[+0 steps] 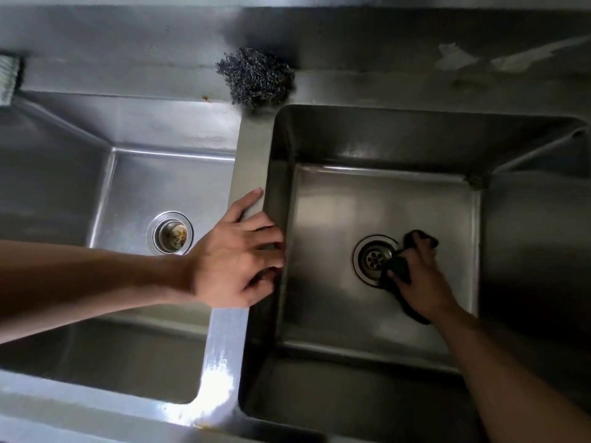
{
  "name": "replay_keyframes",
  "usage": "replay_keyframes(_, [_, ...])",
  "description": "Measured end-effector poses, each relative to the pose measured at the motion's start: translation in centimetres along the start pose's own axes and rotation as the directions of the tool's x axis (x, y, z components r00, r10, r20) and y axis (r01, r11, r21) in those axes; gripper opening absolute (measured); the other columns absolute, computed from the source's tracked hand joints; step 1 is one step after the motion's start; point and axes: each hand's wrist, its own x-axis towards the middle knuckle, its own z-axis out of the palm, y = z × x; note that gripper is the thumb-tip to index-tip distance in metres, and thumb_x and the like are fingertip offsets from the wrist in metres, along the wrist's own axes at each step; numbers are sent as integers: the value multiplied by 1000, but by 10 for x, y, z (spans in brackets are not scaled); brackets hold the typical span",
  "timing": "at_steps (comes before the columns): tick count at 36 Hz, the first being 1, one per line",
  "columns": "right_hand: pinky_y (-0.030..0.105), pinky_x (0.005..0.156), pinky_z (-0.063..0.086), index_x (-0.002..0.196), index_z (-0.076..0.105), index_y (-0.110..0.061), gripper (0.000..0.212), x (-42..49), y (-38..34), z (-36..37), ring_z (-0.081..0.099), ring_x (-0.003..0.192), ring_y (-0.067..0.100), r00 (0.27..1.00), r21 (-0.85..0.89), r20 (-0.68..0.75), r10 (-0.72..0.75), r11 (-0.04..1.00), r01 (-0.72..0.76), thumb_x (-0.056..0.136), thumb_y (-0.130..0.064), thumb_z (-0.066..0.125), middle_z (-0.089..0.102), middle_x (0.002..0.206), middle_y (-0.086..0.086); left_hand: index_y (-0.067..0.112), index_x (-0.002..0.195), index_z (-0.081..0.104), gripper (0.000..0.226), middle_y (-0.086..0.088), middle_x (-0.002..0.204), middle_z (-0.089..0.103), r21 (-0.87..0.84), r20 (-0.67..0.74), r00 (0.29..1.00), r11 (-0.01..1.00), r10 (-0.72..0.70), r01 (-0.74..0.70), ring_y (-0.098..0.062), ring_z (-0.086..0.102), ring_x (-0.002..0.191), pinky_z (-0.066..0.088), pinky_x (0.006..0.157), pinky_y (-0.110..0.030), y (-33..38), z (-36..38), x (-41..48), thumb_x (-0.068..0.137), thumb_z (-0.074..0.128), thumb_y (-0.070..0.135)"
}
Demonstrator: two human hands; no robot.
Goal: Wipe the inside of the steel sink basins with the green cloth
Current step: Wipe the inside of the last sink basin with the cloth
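The right hand (419,276) clutches the bunched green cloth (399,270) (it reads almost black in this light) against the floor of the right basin (383,139), touching the rim of the drain (372,259), likely to scrub there. The left hand (236,254) lies unclenched, gripping nothing, on the divider (252,155), probably bracing the lean beside the left basin (160,129).

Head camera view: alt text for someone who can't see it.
A right hand presses a dark green cloth onto the floor of the right steel sink basin beside its round drain. The left hand rests on the steel divider.
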Motion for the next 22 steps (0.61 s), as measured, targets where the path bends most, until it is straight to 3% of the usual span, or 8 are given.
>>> replay_keyframes(4, [37,112,28,107,57,-14,32,-20,6,4,13,148,21,998,39,27,-51,998,50,83,-22,77,15,164,4,24,78,68,5,4,86,60,-10,-5,1000,1000,-4,4,-27,64,93,27,120,-66,1,-1,0,74,69,28])
replay_keyframes(6, [39,111,33,109,56,-18,32,-26,11,4,19,147,18,997,81,-34,71,994,-68,85,-23,76,13,164,0,24,77,68,5,4,85,59,-17,-9,1000,1000,-6,6,-26,63,92,27,121,-65,1,-2,0,74,68,28])
replay_keyframes(10, [49,109,38,116,53,-8,36,-24,12,2,25,146,32,926,137,-182,331,941,-309,88,-20,71,11,163,6,24,77,67,4,4,84,58,-21,-5,1000,1000,-11,11,-26,62,91,25,122,-64,1,-2,0,75,67,28])
replay_keyframes(13, [51,110,38,119,51,-5,40,-20,2,8,21,147,37,888,135,-206,412,910,-392,87,-19,71,11,163,11,25,76,66,3,4,84,58,-24,-2,1000,1000,-16,16,-26,62,90,26,122,-64,1,-3,1,75,67,27])
replay_keyframes(15, [53,109,38,119,52,-6,42,-23,-5,19,18,148,39,938,84,-153,310,950,-301,84,-16,74,10,163,11,25,77,67,4,4,84,58,-27,-1,1000,1000,-16,16,-26,62,91,26,122,-64,1,-2,-1,74,68,28])
replay_keyframes(18, [48,111,37,118,55,-12,46,-33,-8,25,9,151,35,996,-30,88,-18,999,20,78,-9,78,6,165,7,24,78,67,4,4,86,59,-25,-5,1000,1000,-13,13,-26,62,92,27,121,-65,0,-2,0,75,68,28])
replay_keyframes(20, [49,112,37,119,54,-17,47,-35,-4,17,0,151,25,980,-67,176,-93,992,106,79,-9,77,11,165,3,24,78,67,4,3,86,60,-25,-7,1000,1000,-12,12,-26,62,92,27,120,-65,1,-3,0,76,67,28])
replay_keyframes(22, [50,110,40,118,53,-20,51,-34,0,10,5,151,23,983,-77,151,-100,991,112,76,-7,79,18,163,1,24,78,68,5,3,86,60,-22,-1,1000,1000,-17,17,-26,62,92,27,121,-65,0,-3,0,76,67,28])
